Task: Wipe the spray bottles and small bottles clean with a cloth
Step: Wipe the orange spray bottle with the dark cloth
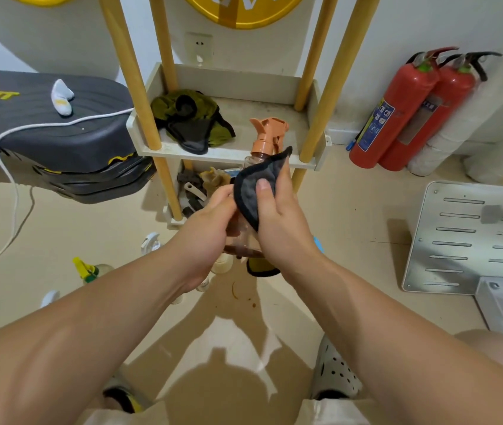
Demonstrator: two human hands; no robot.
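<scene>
Wiping is under way on a clear spray bottle with an orange trigger head, which is held up in front of the shelf unit, well above the floor. The lower body of the bottle is held by the left hand, whose grip is closed round it with the fingers curled. A grey cloth with a black edge is pinched in the grip of the right hand, with the thumb laid on top, and is pressed against the bottle's upper body just below the neck. A little brown liquid is seen at the bottle's base.

The task is judged to be partway through at most, with only this one bottle being cleaned. On the floor below the arms, a yellow-green spray bottle, a white sprayer head and some small pale bottles are left lying, partly hidden by the forearms. It cannot be told whether any of these has been wiped. Crumpled green cloths are left unused on the shelf.
</scene>
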